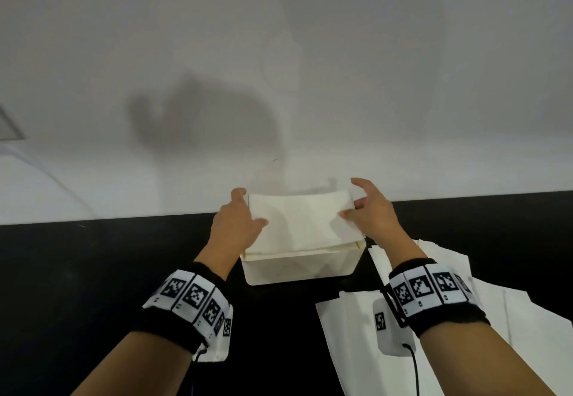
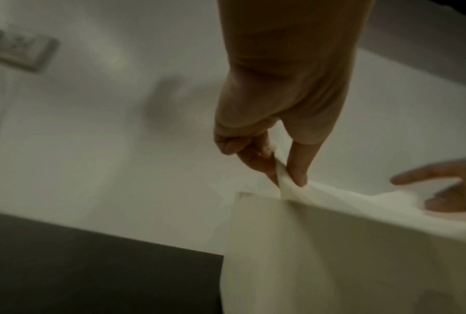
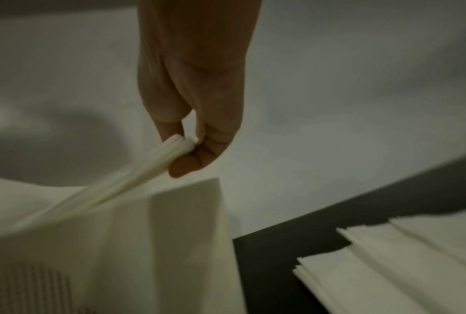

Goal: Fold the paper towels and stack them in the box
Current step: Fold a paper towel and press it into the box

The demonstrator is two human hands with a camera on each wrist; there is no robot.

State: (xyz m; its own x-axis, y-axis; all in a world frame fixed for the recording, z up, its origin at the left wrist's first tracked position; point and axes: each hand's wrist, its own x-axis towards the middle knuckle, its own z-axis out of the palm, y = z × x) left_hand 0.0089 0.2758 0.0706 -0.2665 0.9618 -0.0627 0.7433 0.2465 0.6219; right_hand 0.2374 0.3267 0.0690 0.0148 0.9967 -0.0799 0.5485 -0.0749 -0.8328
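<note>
I've got the folded towel (image 1: 302,220) pinched at both ends, left hand (image 1: 238,225) and right hand (image 1: 370,213), long axis along the box (image 1: 297,264) directly below.

No readable text; wristbands (image 1: 189,296) carry square coded markers (patterns only, no letters).

The folded paper towel (image 1: 302,223) covers the box (image 1: 299,267) opening, so the contents below cannot be seen. Loose paper towels (image 1: 350,349) run off the head view's bottom and right edges. Both wrist views are motion-blurred. A wall plate (image 2: 16,51) at the left wrist view's left edge is too blurred to identify.
</note>
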